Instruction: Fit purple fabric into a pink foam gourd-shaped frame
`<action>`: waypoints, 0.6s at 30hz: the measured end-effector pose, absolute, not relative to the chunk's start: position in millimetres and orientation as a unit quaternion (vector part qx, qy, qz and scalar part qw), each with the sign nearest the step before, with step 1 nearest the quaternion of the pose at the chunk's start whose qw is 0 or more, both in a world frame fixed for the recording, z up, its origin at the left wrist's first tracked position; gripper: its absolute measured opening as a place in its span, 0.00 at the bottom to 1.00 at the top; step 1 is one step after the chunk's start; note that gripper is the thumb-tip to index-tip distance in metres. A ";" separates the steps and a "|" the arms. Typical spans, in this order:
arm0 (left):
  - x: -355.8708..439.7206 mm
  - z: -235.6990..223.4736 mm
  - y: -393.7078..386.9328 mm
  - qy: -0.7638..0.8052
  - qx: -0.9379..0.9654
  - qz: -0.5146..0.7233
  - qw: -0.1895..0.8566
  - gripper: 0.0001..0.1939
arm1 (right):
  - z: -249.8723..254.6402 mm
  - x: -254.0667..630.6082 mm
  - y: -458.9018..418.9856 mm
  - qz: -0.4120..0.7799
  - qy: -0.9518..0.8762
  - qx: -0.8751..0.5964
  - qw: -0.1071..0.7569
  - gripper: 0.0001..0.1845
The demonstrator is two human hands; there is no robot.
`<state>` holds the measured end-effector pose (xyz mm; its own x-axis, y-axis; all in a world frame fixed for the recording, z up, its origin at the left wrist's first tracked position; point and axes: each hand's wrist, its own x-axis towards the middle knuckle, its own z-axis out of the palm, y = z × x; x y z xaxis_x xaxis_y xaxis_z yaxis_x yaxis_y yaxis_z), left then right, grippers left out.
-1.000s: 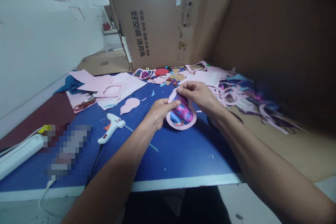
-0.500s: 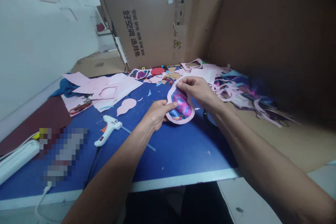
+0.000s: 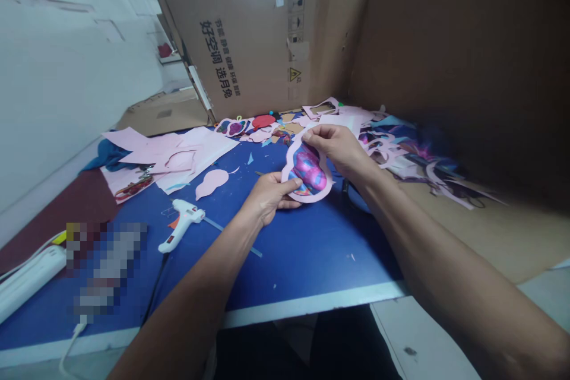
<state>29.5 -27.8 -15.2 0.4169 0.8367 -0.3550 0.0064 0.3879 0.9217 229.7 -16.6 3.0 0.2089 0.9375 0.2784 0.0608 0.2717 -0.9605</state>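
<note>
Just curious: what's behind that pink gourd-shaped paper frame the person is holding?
Glossy magenta-and-blue sheet fills the opening; the pink paper frame hides that sheet's edges.

A matt pink paper gourd-shaped frame (image 3: 312, 197) edges a glossy, foil-like magenta-and-blue sheet (image 3: 307, 169). A smooth white plastic hot glue gun (image 3: 182, 225) lies on a smooth, faintly sheened blue tabletop (image 3: 285, 261), against rough matt brown corrugated cardboard (image 3: 249, 71).
</note>
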 end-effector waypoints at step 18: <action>30.2 -22.7 -27.7 0.448 0.468 0.295 0.702 0.10 | 6.8 229.0 -19.4 0.358 -0.523 -0.476 0.610 0.17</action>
<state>30.2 -27.7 -22.7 0.4245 0.8342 -0.3519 0.0045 0.3867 0.9222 229.0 -19.4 6.8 0.1979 0.9341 0.2970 0.0611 0.2907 -0.9549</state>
